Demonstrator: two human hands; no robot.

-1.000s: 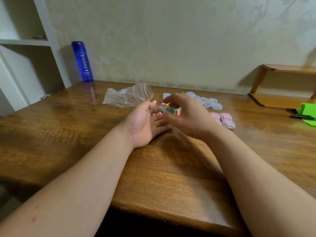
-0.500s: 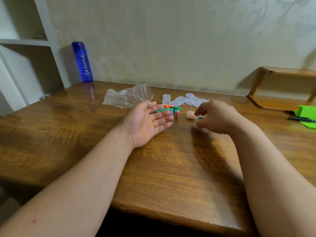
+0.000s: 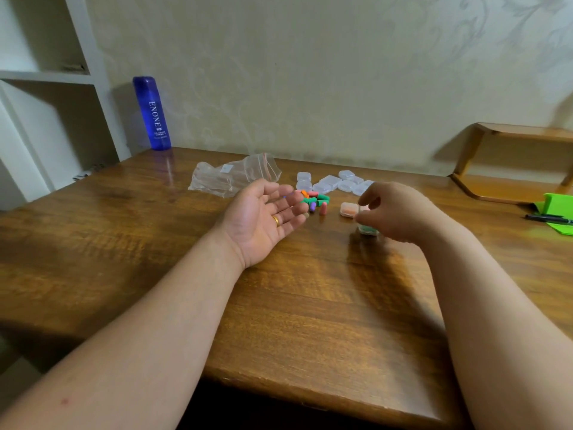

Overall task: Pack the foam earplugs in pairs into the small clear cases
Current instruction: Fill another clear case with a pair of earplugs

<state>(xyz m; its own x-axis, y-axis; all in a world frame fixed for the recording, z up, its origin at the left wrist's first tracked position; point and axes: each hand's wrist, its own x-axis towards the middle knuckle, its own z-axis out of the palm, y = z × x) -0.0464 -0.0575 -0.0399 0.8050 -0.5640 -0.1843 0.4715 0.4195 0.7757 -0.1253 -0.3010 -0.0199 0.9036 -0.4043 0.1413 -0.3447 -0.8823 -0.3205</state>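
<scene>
The foam earplugs (image 3: 316, 201) look light and soft, so I would pinch one gently at its middle. They are small rounded plugs, green, orange, pink, purple, heaped on the table (image 3: 310, 290) just beyond the left hand (image 3: 263, 218), which lies palm up, relaxed and empty. The right hand (image 3: 393, 209) curls over a filled clear case (image 3: 367, 230); if it grips, I cannot tell

Blue bottle (image 3: 152, 113) stood at the wooden table's (image 3: 124, 243) back left corner, crumpled clear zip bag (image 3: 232, 178) lay nearby, black pen (image 3: 547, 218) sat on some green thing (image 3: 556, 202) far right.
</scene>
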